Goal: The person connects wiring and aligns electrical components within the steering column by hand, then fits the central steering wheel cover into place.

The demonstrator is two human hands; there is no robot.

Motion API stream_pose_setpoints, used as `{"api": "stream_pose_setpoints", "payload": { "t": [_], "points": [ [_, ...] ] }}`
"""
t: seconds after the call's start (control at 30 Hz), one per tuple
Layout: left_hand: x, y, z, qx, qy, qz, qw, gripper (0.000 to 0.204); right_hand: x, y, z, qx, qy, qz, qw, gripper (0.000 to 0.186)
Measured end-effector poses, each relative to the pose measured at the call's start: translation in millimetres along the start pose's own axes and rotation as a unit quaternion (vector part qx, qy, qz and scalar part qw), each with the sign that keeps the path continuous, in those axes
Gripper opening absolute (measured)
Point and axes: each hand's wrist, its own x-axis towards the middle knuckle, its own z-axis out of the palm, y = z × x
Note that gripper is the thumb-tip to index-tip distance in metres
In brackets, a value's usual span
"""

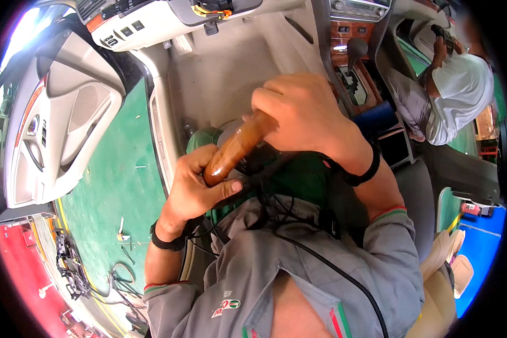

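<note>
A steering wheel with a glossy brown wood-grain rim (239,146) is held over my lap, tilted so that mostly one thick stretch of rim shows. My left hand (194,188) grips its lower left end, thumb lying along the near side. Around the upper right end, my right hand (301,110) is closed with its knuckles up. The rest of the wheel lies in dark shadow under my hands and cannot be made out. Black cables (276,208) run across my lap below it.
Ahead is the dashboard (152,34), with yellow and orange wiring (211,10) at the steering column. The car door (67,118) stands open at left. A gear lever (356,50) rises from the console. At right, another person (459,90) in white leans by the far door.
</note>
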Motion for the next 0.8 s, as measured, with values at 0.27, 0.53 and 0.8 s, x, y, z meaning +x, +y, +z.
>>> {"api": "stream_pose_setpoints", "payload": {
  "t": [0.27,0.53,0.8],
  "points": [
    [41,18,-36,-0.013,0.137,0.002,0.99,0.042,-16,-3,-13,0.01,0.06,-0.006,0.998,0.023],
    [153,27,-68,0.231,0.295,0.084,0.923,0.056,-22,-4,-16,0.005,0.078,-0.019,0.997,0.023],
    [202,45,-63,0.222,0.307,0.116,0.918,0.055,-28,3,-24,0.019,0.128,-0.023,0.991,0.026]
  ]
}}
